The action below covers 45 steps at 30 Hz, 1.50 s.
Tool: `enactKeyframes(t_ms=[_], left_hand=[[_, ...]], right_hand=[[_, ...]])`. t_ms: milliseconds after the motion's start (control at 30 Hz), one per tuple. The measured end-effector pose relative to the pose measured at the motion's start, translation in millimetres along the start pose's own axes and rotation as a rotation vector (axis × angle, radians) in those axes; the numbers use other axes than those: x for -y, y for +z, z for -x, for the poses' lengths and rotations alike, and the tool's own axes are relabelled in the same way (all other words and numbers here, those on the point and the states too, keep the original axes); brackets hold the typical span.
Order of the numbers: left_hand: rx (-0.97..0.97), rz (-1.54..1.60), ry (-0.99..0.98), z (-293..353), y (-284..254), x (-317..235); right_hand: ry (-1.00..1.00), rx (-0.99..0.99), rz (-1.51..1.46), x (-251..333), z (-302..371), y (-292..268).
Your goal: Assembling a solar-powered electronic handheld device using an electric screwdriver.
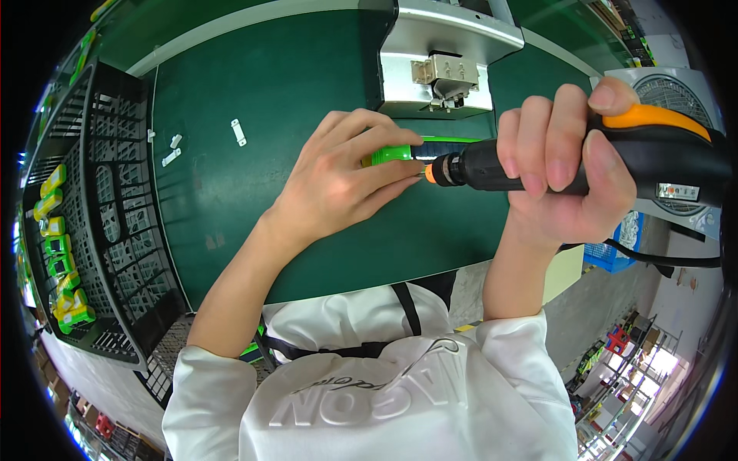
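Observation:
My right hand is wrapped round a black electric screwdriver with an orange lever, held almost level. Its orange-ringed tip points left and meets the fingertips of my left hand. Those left fingers are closed on a bright green and dark part just above the table; my fingers and the screwdriver hide much of it. Whether the tip sits on a screw cannot be made out. Directly behind both hands stands a silver metal machine with a small block on its front.
Small white strips lie on the green tabletop, left of my hands. A black plastic crate stands at the left edge, with several green and yellow pieces beyond. At right are a blue basket, a fan and the screwdriver's cable.

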State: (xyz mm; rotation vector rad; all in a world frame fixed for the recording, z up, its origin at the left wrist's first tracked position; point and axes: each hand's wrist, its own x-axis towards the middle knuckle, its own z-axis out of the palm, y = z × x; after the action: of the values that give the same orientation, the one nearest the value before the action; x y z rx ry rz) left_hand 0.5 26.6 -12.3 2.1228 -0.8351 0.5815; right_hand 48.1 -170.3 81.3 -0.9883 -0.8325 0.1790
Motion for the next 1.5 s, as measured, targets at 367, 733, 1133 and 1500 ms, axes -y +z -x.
enactKeyframes(t_ms=[367, 733, 1133, 1500], left_hand=[[-0.049, 0.021, -0.002, 2, 6, 2], [-0.038, 0.014, -0.018, 1, 8, 0], [-0.068, -0.019, -0.023, 3, 10, -1], [0.022, -0.137, -0.087, 4, 10, -1]], right_hand=[[-0.035, 0.009, 0.027, 2, 5, -1], [-0.060, 0.039, 0.004, -1, 7, -3], [-0.047, 0.116, 0.084, -1, 10, -2], [-0.044, -0.002, 0.116, -6, 13, 3]])
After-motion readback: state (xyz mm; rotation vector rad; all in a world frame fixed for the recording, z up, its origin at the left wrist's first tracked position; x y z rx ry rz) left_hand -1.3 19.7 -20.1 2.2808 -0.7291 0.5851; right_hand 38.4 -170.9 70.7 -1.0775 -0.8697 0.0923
